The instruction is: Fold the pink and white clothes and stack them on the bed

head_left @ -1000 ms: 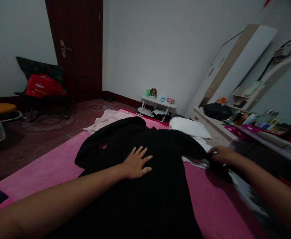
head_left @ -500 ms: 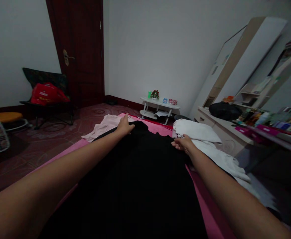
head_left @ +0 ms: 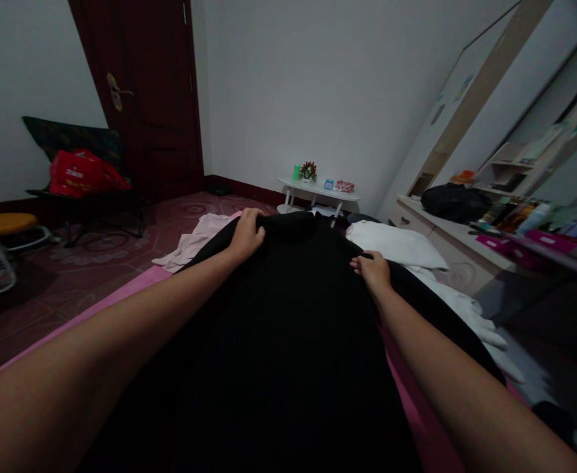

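A black long-sleeved top lies spread lengthwise before me over a pink surface, its neck end farthest away. At its far left shoulder my left hand is closed on the fabric. My right hand pinches the cloth near the far right shoulder, its fingers pressed together. One black sleeve runs down along the outer side of my right forearm. Pale pink clothing lies beyond my left arm, and folded white clothing sits just past my right hand.
A small white table stands by the far wall with a green cup and a plant. A dresser with bottles and a black bag lines the right. At left are a folding chair holding a red bag, and an orange-topped stool.
The far end of the black top has been lifted and spread, its neck rising higher. Both hands have gripped it more firmly, and the right sleeve shows more. The view has shifted slightly.
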A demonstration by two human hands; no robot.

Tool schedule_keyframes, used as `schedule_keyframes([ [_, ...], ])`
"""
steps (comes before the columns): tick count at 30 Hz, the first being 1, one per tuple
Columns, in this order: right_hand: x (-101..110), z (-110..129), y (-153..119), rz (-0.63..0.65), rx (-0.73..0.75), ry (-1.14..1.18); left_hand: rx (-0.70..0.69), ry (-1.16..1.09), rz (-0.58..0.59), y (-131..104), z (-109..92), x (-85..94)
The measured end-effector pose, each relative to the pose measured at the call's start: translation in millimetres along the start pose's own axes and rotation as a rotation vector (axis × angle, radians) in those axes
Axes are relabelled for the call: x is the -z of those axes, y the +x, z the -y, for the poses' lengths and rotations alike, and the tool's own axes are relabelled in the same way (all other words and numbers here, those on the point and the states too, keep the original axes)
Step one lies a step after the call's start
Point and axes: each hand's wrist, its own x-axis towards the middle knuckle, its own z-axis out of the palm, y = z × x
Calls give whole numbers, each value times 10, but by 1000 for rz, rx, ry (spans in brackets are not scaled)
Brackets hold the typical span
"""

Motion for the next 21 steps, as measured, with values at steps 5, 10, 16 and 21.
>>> schedule_keyframes([
  [5,12,-51,-245,169,253,-450,-172,170,425,-282,-52,-88],
  [10,292,-243,-953,356,785,-515,-285,286,777,-775,-8,258],
  [16,954,-705,-1610,499,947,-460,-233,271,756,-1369,119,1075],
  [21,1211,-920,-1815,443,888,-492,-194,367,435,-1567,207,1599],
])
